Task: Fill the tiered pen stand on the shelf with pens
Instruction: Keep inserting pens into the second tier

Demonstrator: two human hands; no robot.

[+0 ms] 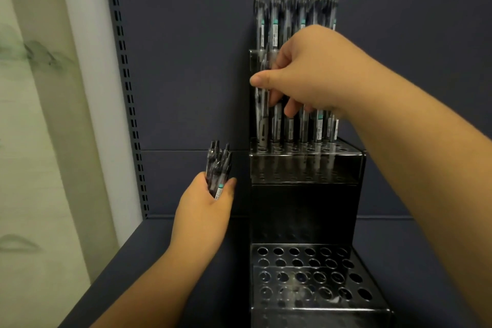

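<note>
Right hand [306, 72] raised at upper tier of pen stand [306, 168], grip pinching single pen [262, 104] between thumb and fingers, tip down over leftmost hole. Left hand [207, 205] beside stand, grip curled round bundle of pens [219, 168]. Stand sits on shelf [165, 247]; top tiers hold pens, lower tier holes bare.

**One head-worn view, close on the pen stand**

The single wide-angle camera looks forward and down at the tiered pen stand [306, 168], from near enough that both forearms reach in from the bottom edge. The stand sits right of centre; its lowest tier lies nearest the lens. The shelf's back panel [186, 74] rises behind it, and a slotted upright [127, 93] stands to its left.
</note>
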